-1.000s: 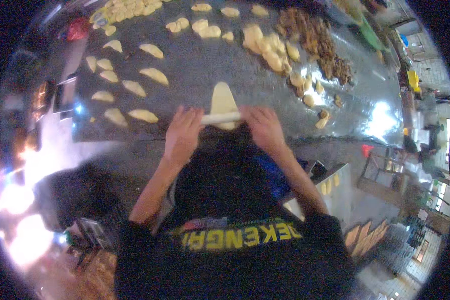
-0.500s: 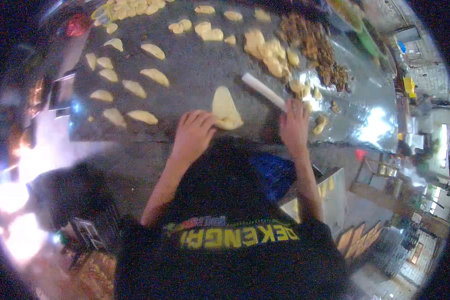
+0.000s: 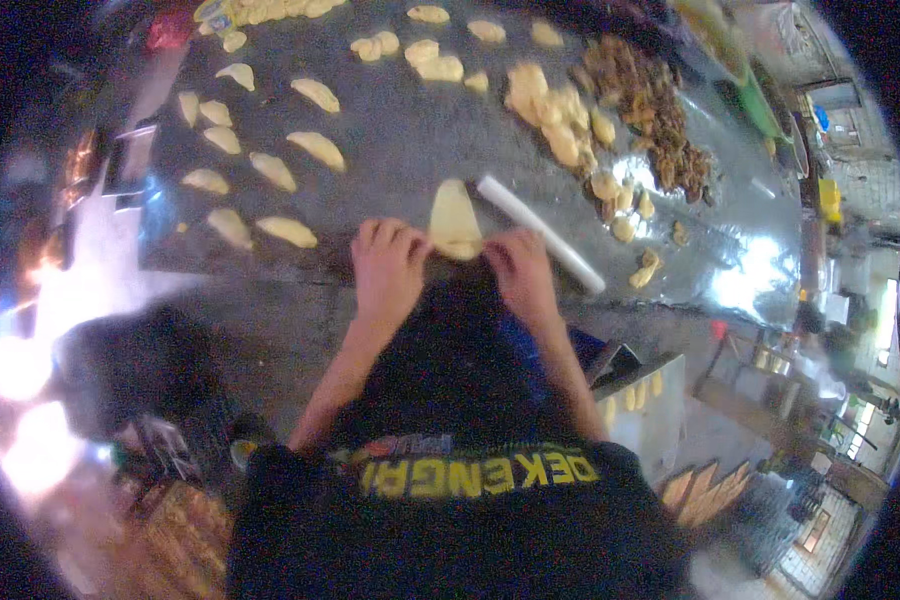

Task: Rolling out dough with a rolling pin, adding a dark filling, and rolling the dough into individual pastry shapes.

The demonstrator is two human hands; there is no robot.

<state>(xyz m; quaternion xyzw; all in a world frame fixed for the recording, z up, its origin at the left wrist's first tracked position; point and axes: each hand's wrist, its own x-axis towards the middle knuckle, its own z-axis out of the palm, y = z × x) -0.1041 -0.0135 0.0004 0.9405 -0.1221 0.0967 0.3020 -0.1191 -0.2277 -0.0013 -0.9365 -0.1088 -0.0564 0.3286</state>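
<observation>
A flattened, tapering piece of dough (image 3: 454,212) lies on the dark worktop near its front edge, its narrow end pointing away from me and its near edge folded over. My left hand (image 3: 388,262) pinches the left corner of that fold, fingers closed. At the opposite corner, my right hand (image 3: 522,268) has its fingers curled together on the dough. Just beyond my right hand rests a white rolling pin (image 3: 540,233), slanting from far left to near right, with no hand on it.
Several shaped dough pieces (image 3: 273,171) lie spread at left. Far right of centre is a heap of dough lumps (image 3: 552,112), beside a pile of brown filling pieces (image 3: 642,112). Small dough bits (image 3: 622,200) sit nearer. A board with dough pieces (image 3: 660,415) stands below the table at right.
My right hand has let go of the rolling pin and moved left to the dough's right corner. The pin now lies free on the worktop. My left hand stays at the left corner.
</observation>
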